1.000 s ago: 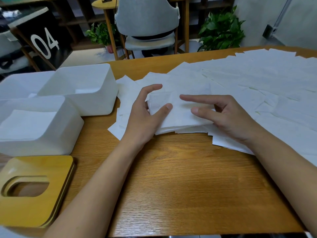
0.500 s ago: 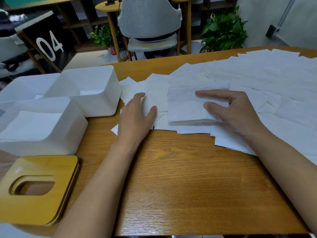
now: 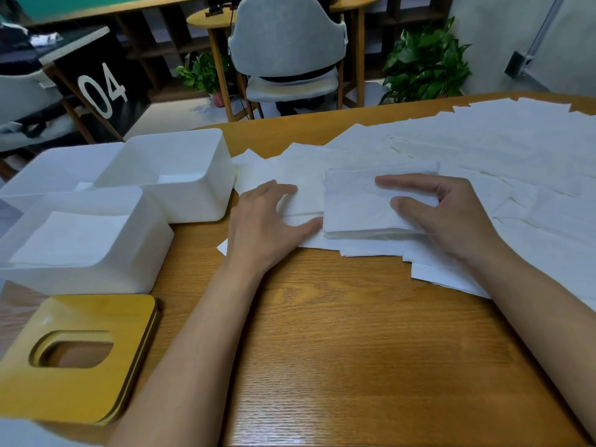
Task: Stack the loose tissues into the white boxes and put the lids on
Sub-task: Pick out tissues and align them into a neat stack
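On the wooden tabletop [image 3: 322,350] a squared stack of tissues [image 3: 354,204] lies under the right hand [image 3: 451,221] — fingers spread, pressing its top — while the flat, straight-fingered left hand [image 3: 261,230] touches its left edge, nearer the white boxes [image 3: 193,201] further left.

- My left hand [image 3: 267,227] lies flat, fingers straight, on the loose tissues [image 3: 503,146] spread over the table [image 3: 354,350].
- Left thumb tip touches the left edge of the tissue stack [image 3: 351,204].
- My right hand [image 3: 451,217] rests on the stack's right part, with two digits extended across its top.
- The nearest white box [image 3: 96,279] holds flat tissues; a second white box [image 3: 200,201] stands behind it and a third white box [image 3: 38,175] at far left.
- The wooden lid [image 3: 96,388], with its slot, lies flat in front of the nearest box.
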